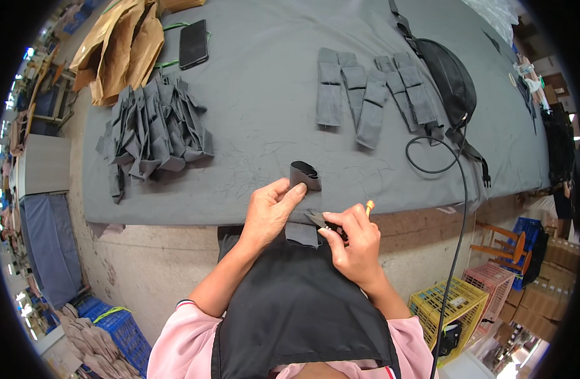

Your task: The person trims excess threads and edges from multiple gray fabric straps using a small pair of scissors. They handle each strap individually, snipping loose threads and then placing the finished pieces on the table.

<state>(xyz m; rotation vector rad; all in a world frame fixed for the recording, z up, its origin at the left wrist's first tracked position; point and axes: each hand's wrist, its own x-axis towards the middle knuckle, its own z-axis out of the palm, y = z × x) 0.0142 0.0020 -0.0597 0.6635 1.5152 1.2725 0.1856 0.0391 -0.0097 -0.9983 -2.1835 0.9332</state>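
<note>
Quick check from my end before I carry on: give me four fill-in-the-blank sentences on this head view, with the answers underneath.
1. The hand gripping the pointed tool is the person's ____ one.
2. The left hand pinches the grey fabric strip between its fingers and ____.
3. The crumpled paper beside the phone is coloured ____.
4. The crate that the black cable passes in front of is coloured ____.

Missing words: right; thumb; brown; yellow.

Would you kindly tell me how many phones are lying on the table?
1: a black phone, far left on the table, just right of the brown bag. Others could be hidden.
</note>
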